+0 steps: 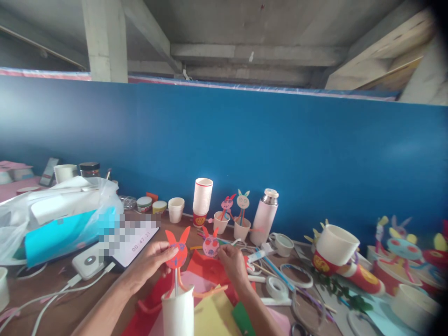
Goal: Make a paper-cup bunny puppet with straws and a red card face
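My left hand point(154, 263) pinches the edge of a red paper rabbit head point(179, 257) between thumb and fingers. That head stands above a white paper cup point(178, 315), with a thin stick and orange strips running down into the cup. In my right hand point(233, 263), closed fingers hold the edge of a pink paper rabbit head point(210, 247) with red ears and a drawn face, just right of the red one. Red, pink and yellow paper sheets point(213, 317) lie beneath both hands.
Behind stand a stack of paper cups point(203, 198), two cups with rabbit figures point(241, 228) and a pink thermos point(265, 217). Tape rolls point(277, 288) and strips crowd the right. A phone-like screen point(135, 247), charger point(89, 261), cables and plastic bag point(66, 205) lie left.
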### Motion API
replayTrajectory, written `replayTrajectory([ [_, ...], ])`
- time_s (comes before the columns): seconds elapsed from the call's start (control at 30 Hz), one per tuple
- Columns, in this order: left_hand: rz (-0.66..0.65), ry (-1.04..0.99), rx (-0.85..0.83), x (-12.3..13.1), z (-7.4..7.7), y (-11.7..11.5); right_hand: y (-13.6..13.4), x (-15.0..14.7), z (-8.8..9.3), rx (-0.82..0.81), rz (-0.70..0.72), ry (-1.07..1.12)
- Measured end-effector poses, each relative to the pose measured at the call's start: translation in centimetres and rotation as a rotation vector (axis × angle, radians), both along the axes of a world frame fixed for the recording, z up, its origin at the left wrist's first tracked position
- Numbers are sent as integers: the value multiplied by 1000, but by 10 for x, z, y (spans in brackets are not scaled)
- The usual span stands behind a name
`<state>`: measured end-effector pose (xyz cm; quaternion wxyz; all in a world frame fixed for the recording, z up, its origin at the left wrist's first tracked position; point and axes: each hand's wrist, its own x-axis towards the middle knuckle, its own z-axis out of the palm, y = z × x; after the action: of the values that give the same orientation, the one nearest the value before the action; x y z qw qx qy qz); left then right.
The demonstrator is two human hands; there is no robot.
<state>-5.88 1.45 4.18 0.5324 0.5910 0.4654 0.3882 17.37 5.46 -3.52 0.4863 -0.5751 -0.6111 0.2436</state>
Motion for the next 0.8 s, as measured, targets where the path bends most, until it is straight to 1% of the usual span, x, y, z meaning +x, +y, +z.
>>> replayTrajectory([
  [0.13, 17, -35, 2, 2, 1, 0, -1, 4, -2, 10, -71, -115],
  [0.3, 39, -20, 14, 2, 0, 0, -2, 4, -5, -22, -136, -267],
  [0.43, 20, -21, 23, 2, -1, 0, -4, 3, -5, -48, -158, -366],
  [0.8, 93, -66, -23, 17, -5, -1, -4, 7, -7, -62, -175, -538],
])
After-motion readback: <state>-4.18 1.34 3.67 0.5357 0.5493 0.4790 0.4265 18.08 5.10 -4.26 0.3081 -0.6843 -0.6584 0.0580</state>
